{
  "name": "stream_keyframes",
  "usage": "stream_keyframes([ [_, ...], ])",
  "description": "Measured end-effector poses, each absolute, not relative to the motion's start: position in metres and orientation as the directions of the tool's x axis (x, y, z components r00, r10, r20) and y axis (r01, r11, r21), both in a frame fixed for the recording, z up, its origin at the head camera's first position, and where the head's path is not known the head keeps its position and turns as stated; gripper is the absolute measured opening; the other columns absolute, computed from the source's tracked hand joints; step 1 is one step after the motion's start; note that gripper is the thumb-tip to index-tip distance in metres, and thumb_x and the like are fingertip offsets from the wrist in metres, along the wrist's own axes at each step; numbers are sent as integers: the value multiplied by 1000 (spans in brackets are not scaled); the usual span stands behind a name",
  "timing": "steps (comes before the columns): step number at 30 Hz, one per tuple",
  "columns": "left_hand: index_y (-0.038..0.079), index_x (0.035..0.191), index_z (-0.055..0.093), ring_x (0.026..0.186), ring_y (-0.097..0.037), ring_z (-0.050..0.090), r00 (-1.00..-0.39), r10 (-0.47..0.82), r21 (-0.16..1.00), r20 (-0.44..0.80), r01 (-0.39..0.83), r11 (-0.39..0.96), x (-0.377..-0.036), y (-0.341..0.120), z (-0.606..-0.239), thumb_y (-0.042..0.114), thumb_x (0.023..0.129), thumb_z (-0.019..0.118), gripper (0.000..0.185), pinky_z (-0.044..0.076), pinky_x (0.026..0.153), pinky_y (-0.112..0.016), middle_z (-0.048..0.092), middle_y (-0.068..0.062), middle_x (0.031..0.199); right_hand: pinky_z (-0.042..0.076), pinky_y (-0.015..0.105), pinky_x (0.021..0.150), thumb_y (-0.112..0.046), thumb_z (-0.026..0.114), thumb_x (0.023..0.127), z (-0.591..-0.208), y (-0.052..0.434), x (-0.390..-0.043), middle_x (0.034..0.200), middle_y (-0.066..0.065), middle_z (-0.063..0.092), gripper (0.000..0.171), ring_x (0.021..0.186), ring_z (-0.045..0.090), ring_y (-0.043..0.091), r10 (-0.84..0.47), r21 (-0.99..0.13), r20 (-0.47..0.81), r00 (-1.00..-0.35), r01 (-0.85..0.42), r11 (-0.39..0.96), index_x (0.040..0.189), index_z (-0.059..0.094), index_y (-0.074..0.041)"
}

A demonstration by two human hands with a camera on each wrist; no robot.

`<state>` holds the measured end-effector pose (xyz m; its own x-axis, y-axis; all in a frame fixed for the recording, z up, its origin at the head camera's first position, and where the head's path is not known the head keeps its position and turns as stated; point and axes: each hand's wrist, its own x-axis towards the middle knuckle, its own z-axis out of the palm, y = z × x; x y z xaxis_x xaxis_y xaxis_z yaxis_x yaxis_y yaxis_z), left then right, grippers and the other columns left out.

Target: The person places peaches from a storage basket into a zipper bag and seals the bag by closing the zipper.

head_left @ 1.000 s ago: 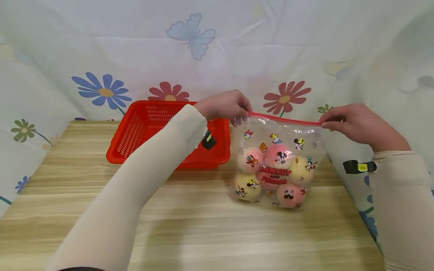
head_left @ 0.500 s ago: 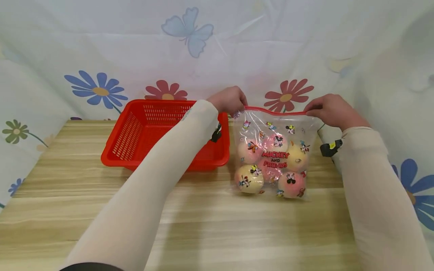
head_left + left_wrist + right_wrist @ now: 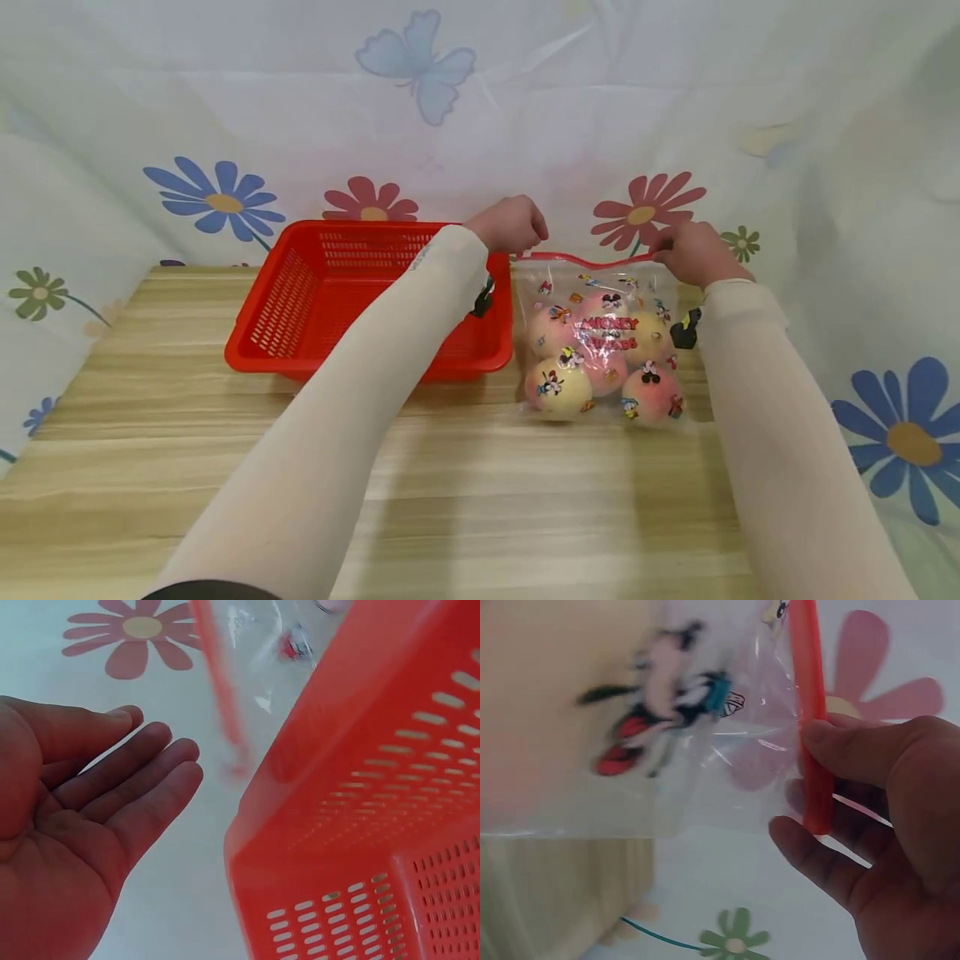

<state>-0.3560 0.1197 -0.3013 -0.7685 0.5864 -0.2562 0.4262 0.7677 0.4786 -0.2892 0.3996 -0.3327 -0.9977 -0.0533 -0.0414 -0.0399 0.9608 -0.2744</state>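
Observation:
A clear zip bag (image 3: 600, 358) printed with cartoon characters and red lettering stands on the table with several pink and pale yellow peaches (image 3: 566, 387) inside. A red zip strip (image 3: 600, 262) runs along its top. My right hand (image 3: 697, 252) pinches the strip's right end; in the right wrist view, the thumb of the right hand (image 3: 900, 802) lies over the strip, fingers behind. My left hand (image 3: 510, 225) is just above the strip's left end. In the left wrist view, the left hand (image 3: 97, 780) has loosely extended fingers, apart from the bag, with nothing in them.
A red plastic basket (image 3: 258, 325) with slotted walls stands directly left of the bag, under my left forearm. Behind the wooden table (image 3: 450, 517) hangs a white cloth (image 3: 525, 108) printed with flowers and a butterfly.
The left hand has let go of the bag's zip strip. My right hand has moved left, still pinching the other end, and the bag's top has slackened and sunk lower.

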Motion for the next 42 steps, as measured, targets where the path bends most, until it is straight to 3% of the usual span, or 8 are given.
stream_keyframes([
  [7, 11, 128, 63, 111, -19, 56, -749, 628, 487, -212, 476, 732, -355, 115, -299, 19, 99, 46, 35, 52, 93, -30, 60, -4, 132, 49, 48, 77, -10, 57, 94, -358, 405, -295, 96, 23, 67, 17, 84, 55, 35, -17, -271, 10, -1000, -19, 963, 101, 66, 3],
  [11, 13, 128, 63, 110, -18, 56, -747, 634, 495, -201, 481, 723, -352, 115, -298, 22, 99, 48, 34, 52, 94, -29, 60, -3, 131, 48, 47, 73, -11, 52, 97, -368, 408, -297, 103, 22, 66, 22, 85, 54, 35, 38, -331, 5, -999, 34, 943, 111, 66, -1],
  [15, 15, 128, 64, 106, -18, 57, -748, 638, 519, -182, 478, 709, -343, 115, -295, 24, 98, 51, 33, 53, 93, -29, 61, -2, 128, 50, 50, 76, -10, 47, 97, -370, 411, -293, 112, 23, 63, 28, 90, 54, 37, 100, -348, -13, -995, 98, 932, 119, 63, -1],
  [18, 15, 127, 64, 102, -18, 58, -752, 638, 532, -168, 476, 701, -335, 111, -293, 26, 98, 53, 33, 55, 90, -28, 63, -3, 125, 51, 54, 83, -10, 48, 95, -370, 411, -289, 115, 26, 62, 27, 96, 56, 39, 111, -309, -5, -994, 107, 945, 115, 62, 2],
  [28, 14, 128, 63, 97, -19, 60, -757, 634, 544, -159, 469, 696, -317, 87, -288, 28, 96, 57, 36, 56, 86, -26, 64, -2, 121, 49, 55, 88, -21, 54, 97, -365, 403, -261, 121, 26, 61, 31, 105, 57, 40, 30, -287, -84, -996, 53, 957, 116, 62, 2],
  [34, 15, 127, 63, 101, -25, 64, -774, 610, 583, -170, 420, 696, -308, 65, -290, 29, 93, 62, 36, 57, 84, -26, 65, -4, 120, 50, 47, 75, -29, 54, 96, -363, 390, -244, 102, 20, 70, 35, 88, 61, 33, -6, -293, -80, -997, 18, 956, 116, 64, -2],
  [39, 14, 126, 64, 99, -20, 61, -774, 626, 571, -95, 473, 672, -295, 56, -300, 26, 94, 61, 35, 56, 85, -27, 64, -4, 123, 49, 55, 87, -30, 55, 96, -360, 374, -224, 110, 23, 68, 37, 101, 61, 39, -51, -299, -4, -999, -47, 953, 119, 63, -2],
  [42, 12, 130, 60, 107, -20, 60, -765, 641, 501, -53, 535, 680, -278, 59, -303, 25, 94, 58, 38, 54, 93, -32, 61, -4, 131, 45, 59, 96, -30, 55, 97, -359, 366, -208, 119, 24, 64, 40, 113, 56, 41, -55, -309, 36, -998, -64, 949, 124, 61, -1],
])
